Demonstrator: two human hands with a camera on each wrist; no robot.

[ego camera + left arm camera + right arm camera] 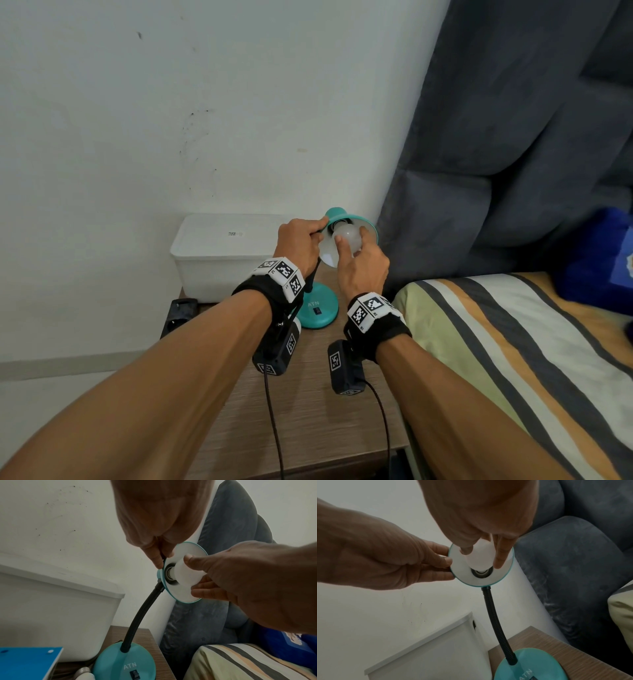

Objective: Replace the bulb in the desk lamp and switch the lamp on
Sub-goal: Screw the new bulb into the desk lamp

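Beside the bed, your wooden nightstand (pixel 308 394) carries the teal desk lamp (pixel 317 308) — your left hand (pixel 299 245) grips its shade (pixel 187 592) rim, your right hand (pixel 363 270) pinches the white bulb (pixel 186 574) at the socket.

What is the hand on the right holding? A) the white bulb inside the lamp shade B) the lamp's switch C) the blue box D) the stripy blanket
A: the right hand has its fingers round the white bulb, which sits at the socket inside the teal lamp shade, while the left hand holds the shade's edge.
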